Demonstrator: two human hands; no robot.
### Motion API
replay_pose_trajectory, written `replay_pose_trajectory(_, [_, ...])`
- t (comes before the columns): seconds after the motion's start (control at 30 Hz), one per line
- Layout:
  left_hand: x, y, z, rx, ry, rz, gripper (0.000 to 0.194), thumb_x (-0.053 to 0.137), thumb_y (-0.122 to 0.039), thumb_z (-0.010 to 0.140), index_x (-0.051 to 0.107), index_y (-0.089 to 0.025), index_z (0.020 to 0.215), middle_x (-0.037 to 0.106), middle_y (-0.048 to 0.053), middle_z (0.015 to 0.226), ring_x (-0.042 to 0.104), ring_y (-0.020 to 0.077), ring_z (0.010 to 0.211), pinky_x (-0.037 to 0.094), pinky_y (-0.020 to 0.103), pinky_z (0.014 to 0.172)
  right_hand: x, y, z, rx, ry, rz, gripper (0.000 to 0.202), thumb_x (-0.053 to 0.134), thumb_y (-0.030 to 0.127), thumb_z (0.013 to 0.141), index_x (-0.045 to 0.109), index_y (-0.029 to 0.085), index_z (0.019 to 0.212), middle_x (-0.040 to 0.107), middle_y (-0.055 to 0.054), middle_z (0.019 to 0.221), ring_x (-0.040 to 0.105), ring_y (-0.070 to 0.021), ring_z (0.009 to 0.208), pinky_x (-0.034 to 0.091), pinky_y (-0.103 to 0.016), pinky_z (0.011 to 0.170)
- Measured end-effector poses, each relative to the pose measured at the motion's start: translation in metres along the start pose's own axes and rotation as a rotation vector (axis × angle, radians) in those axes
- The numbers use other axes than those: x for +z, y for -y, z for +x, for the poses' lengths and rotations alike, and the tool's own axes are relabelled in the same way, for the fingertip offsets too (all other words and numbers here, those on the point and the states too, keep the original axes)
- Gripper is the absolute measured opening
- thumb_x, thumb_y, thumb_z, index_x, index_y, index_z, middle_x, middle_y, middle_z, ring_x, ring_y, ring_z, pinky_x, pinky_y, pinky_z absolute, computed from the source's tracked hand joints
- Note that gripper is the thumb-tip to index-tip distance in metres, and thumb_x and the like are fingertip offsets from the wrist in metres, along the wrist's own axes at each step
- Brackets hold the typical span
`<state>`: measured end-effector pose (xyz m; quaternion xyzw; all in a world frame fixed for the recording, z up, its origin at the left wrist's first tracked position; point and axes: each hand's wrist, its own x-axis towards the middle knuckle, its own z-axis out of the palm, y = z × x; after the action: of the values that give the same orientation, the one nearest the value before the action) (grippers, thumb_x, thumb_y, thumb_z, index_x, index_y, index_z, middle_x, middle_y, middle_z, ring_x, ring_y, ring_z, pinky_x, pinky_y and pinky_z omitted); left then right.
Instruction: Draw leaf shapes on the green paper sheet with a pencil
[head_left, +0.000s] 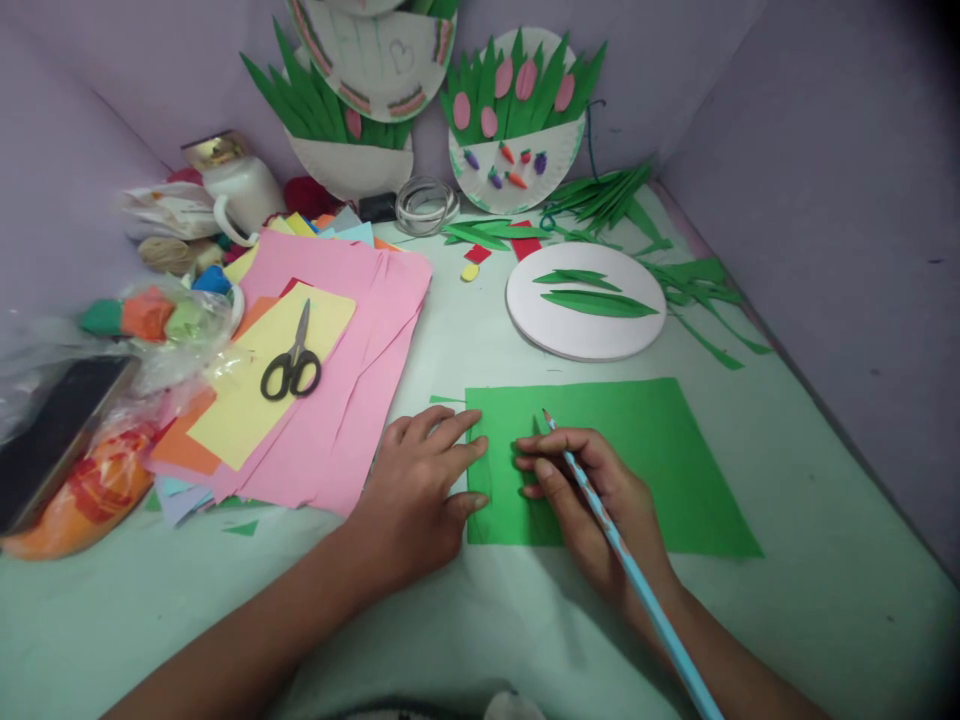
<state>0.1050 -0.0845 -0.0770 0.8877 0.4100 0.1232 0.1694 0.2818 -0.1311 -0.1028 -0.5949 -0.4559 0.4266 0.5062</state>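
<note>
A green sheet of paper [660,470] lies flat on the table in front of me. My left hand [427,480] rests on its left edge, fingers apart, with the tips on the paper. Faint curved pencil lines show beside those fingertips. Between the thumb and fingers of my right hand [600,490] is a light blue patterned pencil [622,555]. Its point hovers over or near the upper middle of the sheet; whether it touches I cannot tell. Beyond the sheet, long green paper leaves [598,303] lie on a white oval piece [540,335].
Black-handled scissors [292,365] lie on yellow paper [240,430] atop pink sheets [375,360] at left. Plastic bags [97,480] and a white mug [244,190] stand farther left. Decorated paper plates [517,150] lean on the back wall, near green paper strips [607,200].
</note>
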Motion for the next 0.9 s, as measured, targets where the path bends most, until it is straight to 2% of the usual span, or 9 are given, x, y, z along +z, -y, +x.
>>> replay_pose_trajectory(0.43, [0.003, 0.007, 0.0, -0.012, 0.034, -0.025, 0.047, 0.076, -0.021, 0.072, 0.062, -0.02, 0.116, 0.055, 0.008, 0.133, 0.044, 0.0322, 0.122, 0.036, 0.056, 0.097, -0.001, -0.003, -0.001, -0.006, 0.004, 0.054, 0.01, 0.059, 0.03, 0.084, 0.058, 0.024, 0.092, 0.071, -0.003, 0.089, 0.07, -0.0152, 0.078, 0.06, -0.023, 0.06])
replay_pose_trajectory(0.67, [0.002, 0.007, 0.0, -0.01, 0.029, -0.077, 0.048, 0.074, -0.023, 0.073, 0.061, -0.019, 0.118, 0.053, 0.008, 0.136, 0.042, 0.0307, 0.126, 0.034, 0.054, 0.102, -0.003, 0.003, -0.001, 0.034, 0.013, 0.112, 0.011, 0.062, 0.032, 0.082, 0.059, 0.024, 0.09, 0.071, -0.003, 0.092, 0.07, -0.0158, 0.078, 0.06, -0.024, 0.06])
replay_pose_trajectory(0.9, [-0.001, 0.0, -0.003, -0.009, 0.11, 0.02, 0.052, 0.066, -0.03, 0.08, 0.053, -0.018, 0.129, 0.045, 0.009, 0.143, 0.023, 0.0339, 0.139, 0.016, 0.065, 0.108, -0.019, -0.007, 0.009, -0.088, -0.194, -0.066, 0.014, 0.062, 0.031, 0.081, 0.059, 0.023, 0.092, 0.071, -0.005, 0.095, 0.069, -0.02, 0.086, 0.056, -0.039, 0.081])
